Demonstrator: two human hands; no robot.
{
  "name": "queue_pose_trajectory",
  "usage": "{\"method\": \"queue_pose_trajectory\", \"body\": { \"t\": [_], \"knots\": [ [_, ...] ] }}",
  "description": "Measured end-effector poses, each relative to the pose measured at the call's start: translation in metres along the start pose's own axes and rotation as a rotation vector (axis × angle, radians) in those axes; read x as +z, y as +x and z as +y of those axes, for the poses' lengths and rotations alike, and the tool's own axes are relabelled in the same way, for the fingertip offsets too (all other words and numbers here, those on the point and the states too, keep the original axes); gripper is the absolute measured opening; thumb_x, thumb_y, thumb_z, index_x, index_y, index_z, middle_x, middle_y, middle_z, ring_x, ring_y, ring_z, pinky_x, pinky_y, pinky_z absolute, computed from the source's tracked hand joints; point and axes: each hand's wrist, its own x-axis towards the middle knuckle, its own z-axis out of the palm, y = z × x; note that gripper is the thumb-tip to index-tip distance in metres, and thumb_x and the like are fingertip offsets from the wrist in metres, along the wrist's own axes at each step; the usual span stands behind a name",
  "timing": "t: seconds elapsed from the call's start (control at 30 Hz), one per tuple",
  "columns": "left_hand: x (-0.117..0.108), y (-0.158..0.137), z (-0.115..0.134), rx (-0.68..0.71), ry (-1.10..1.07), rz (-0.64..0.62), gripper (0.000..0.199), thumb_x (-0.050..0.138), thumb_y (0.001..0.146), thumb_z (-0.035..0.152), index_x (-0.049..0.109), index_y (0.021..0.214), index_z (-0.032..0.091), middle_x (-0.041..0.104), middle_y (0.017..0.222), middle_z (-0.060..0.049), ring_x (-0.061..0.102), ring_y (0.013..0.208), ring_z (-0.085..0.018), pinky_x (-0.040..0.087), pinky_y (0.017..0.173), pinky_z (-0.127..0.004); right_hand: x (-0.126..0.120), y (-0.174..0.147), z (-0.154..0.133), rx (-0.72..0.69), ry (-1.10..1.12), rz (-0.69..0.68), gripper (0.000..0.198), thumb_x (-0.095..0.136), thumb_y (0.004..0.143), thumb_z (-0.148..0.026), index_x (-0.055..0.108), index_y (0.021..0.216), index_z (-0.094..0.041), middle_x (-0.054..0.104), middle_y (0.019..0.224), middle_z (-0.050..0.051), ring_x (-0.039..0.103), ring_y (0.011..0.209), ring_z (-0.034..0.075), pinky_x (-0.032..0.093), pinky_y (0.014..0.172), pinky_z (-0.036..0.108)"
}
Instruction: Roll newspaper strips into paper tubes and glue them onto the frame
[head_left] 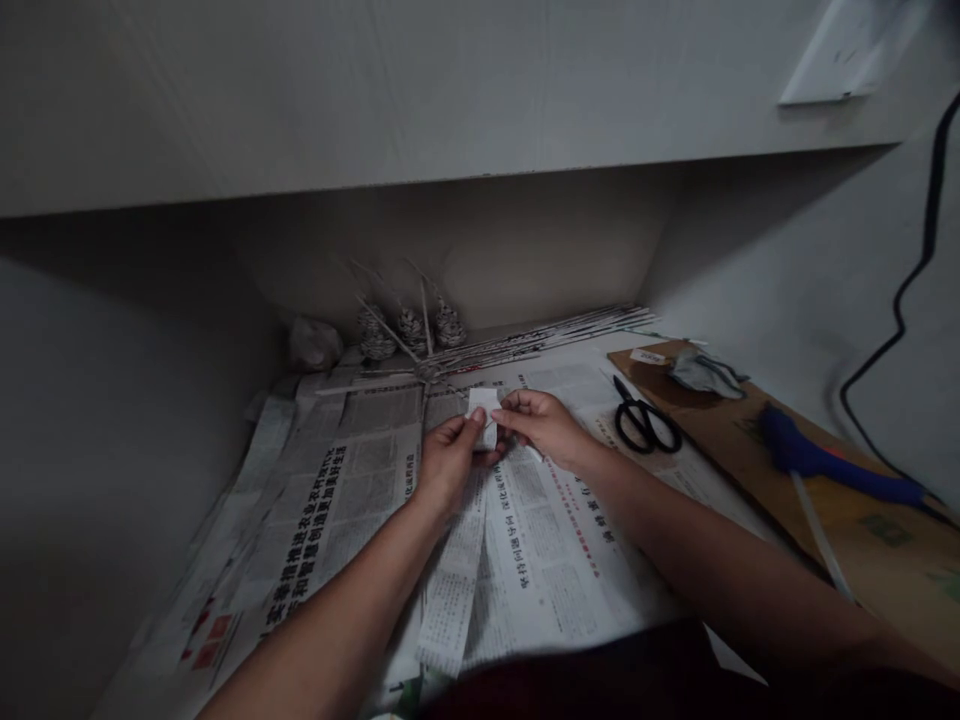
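A newspaper strip [454, 610] runs up the middle of the sheets, and its pale upper end [484, 402] stands between my hands. My left hand [450, 460] is closed on this end, thumb pressed flat on its face. From the other side my right hand [547, 428] pinches the strip's right edge with thumb and fingertips. A thin line crosses the paper by the right fingertips; whether it is a fine stick or a fold, I cannot make out. Just beyond the hands lies a bundle of thin rolled paper sticks [517, 345], with a woven knot [429, 372] at its left end.
Newspaper sheets [360, 510] cover the table. Black-handled scissors [646, 425] lie right of my hands. Farther right, a cardboard sheet [757, 470] bears a blue glue gun [840, 465] and a grey crumpled cloth-like piece [705, 372]. Several woven cone shapes [411, 330] stand at the back.
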Motion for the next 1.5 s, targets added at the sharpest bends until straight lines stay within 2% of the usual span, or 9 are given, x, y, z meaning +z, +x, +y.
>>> {"method": "queue_pose_trajectory", "body": {
  "t": [0.17, 0.3, 0.47, 0.6, 0.67, 0.8, 1.0, 1.27, 1.5],
  "knots": [
    [0.0, 0.0, -0.001, -0.014, 0.075, -0.044, 0.035, 0.069, 0.071, 0.044, 0.067, 0.084, 0.011, 0.068, 0.079, -0.008, 0.061, 0.061, -0.014, 0.053, 0.056, -0.027, -0.007, 0.003, -0.002, -0.038, 0.07, 0.07, 0.028, 0.076, 0.063, -0.034, 0.063, 0.078, -0.014, 0.061, 0.064, -0.002, 0.051, 0.052, 0.008, 0.034, 0.044, 0.019],
    [0.0, -0.002, -0.003, -0.027, 0.111, -0.061, 0.036, 0.069, 0.07, 0.044, 0.067, 0.088, 0.013, 0.068, 0.076, -0.007, 0.063, 0.061, -0.015, 0.053, 0.058, -0.028, -0.007, 0.003, -0.004, -0.129, -0.008, 0.082, 0.025, 0.073, 0.067, -0.033, 0.069, 0.084, -0.014, 0.067, 0.077, 0.002, 0.056, 0.063, 0.011, 0.041, 0.053, 0.022],
    [0.0, -0.003, -0.003, -0.006, 0.139, -0.073, 0.036, 0.066, 0.072, 0.046, 0.066, 0.085, 0.013, 0.067, 0.074, -0.006, 0.062, 0.062, -0.016, 0.052, 0.058, -0.029, -0.002, 0.0, -0.007, -0.179, 0.008, 0.144, 0.04, 0.074, 0.067, -0.034, 0.063, 0.103, -0.018, 0.065, 0.089, 0.002, 0.059, 0.073, 0.012, 0.045, 0.061, 0.023],
    [-0.001, -0.004, -0.003, 0.081, 0.213, -0.072, 0.033, 0.064, 0.074, 0.045, 0.066, 0.08, 0.013, 0.065, 0.073, -0.005, 0.06, 0.062, -0.015, 0.051, 0.057, -0.026, 0.001, -0.001, -0.003, -0.08, 0.027, 0.075, 0.042, 0.08, 0.058, -0.035, 0.06, 0.091, -0.018, 0.063, 0.079, 0.0, 0.059, 0.065, 0.013, 0.047, 0.056, 0.024],
    [-0.002, -0.004, -0.003, 0.122, 0.263, -0.069, 0.032, 0.064, 0.075, 0.045, 0.067, 0.078, 0.013, 0.064, 0.072, -0.004, 0.058, 0.062, -0.014, 0.05, 0.056, -0.025, 0.002, -0.001, -0.001, -0.071, 0.01, 0.012, 0.035, 0.079, 0.06, -0.037, 0.06, 0.08, -0.017, 0.061, 0.07, -0.001, 0.057, 0.059, 0.012, 0.046, 0.052, 0.023],
    [-0.001, -0.006, -0.002, 0.087, 0.223, -0.073, 0.034, 0.065, 0.073, 0.047, 0.068, 0.078, 0.013, 0.065, 0.07, -0.005, 0.058, 0.06, -0.014, 0.049, 0.055, -0.024, 0.0, -0.002, -0.004, -0.084, -0.016, 0.026, 0.031, 0.073, 0.066, -0.043, 0.06, 0.068, -0.015, 0.057, 0.06, -0.002, 0.052, 0.05, 0.011, 0.042, 0.046, 0.022],
    [0.0, -0.005, -0.001, 0.045, 0.16, -0.103, 0.038, 0.061, 0.075, 0.05, 0.067, 0.081, 0.013, 0.065, 0.071, -0.006, 0.06, 0.062, -0.015, 0.051, 0.057, -0.026, -0.003, -0.005, -0.015, -0.067, -0.074, 0.038, 0.031, 0.068, 0.07, -0.044, 0.063, 0.069, -0.014, 0.051, 0.053, -0.004, 0.04, 0.042, 0.006, 0.032, 0.04, 0.02],
    [-0.001, -0.002, 0.0, 0.005, 0.151, -0.042, 0.036, 0.07, 0.069, 0.042, 0.067, 0.091, 0.014, 0.065, 0.087, -0.006, 0.059, 0.067, -0.014, 0.052, 0.051, -0.024, -0.006, 0.001, 0.0, -0.177, -0.218, 0.041, 0.027, 0.063, 0.076, -0.039, 0.065, 0.067, -0.014, 0.055, 0.057, -0.002, 0.048, 0.054, 0.01, 0.036, 0.052, 0.021],
    [-0.001, -0.003, 0.005, -0.004, 0.095, -0.007, 0.031, 0.072, 0.068, 0.04, 0.068, 0.081, 0.011, 0.067, 0.08, -0.008, 0.06, 0.065, -0.013, 0.053, 0.056, -0.024, -0.004, -0.004, -0.006, -0.099, -0.205, 0.008, 0.033, 0.061, 0.077, -0.047, 0.066, 0.073, -0.014, 0.052, 0.053, -0.003, 0.041, 0.044, 0.008, 0.03, 0.042, 0.02]
  ]
}}
